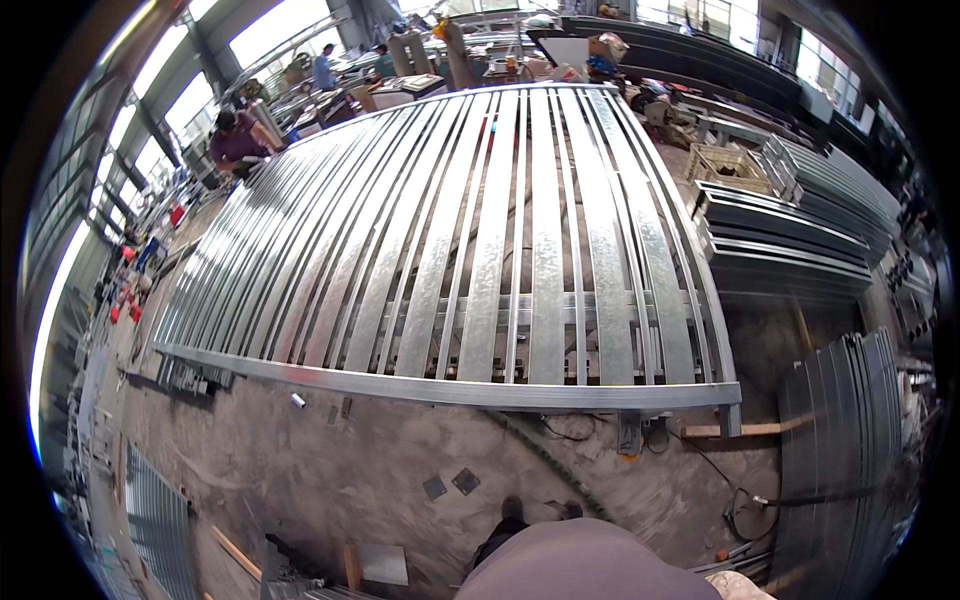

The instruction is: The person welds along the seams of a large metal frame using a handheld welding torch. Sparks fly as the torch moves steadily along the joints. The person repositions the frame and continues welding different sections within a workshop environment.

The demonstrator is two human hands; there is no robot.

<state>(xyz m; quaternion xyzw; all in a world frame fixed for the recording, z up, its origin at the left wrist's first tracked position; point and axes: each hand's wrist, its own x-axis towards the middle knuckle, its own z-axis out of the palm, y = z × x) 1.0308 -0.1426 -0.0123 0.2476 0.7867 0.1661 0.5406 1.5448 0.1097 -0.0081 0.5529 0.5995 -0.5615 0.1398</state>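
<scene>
A large galvanized metal frame (545,250) with many parallel slats lies raised off the floor in front of me. Its near rail (450,391) runs across in front of my body, a step or so beyond my shoes (512,507). My left hand is out of the picture. At the lower edge, right of my torso, a pale, beige cloth-like patch (742,586) shows, perhaps my right hand in a glove; its fingers are hidden. Neither hand is seen touching the frame.
Stacked metal profiles (785,240) and upright panels (840,420) stand at right, near a crate (728,168). A cable (735,490) and hose (545,455) cross the floor. Two dark plates (465,481) lie left of my feet. Another person (240,140) bends over the frame's far left.
</scene>
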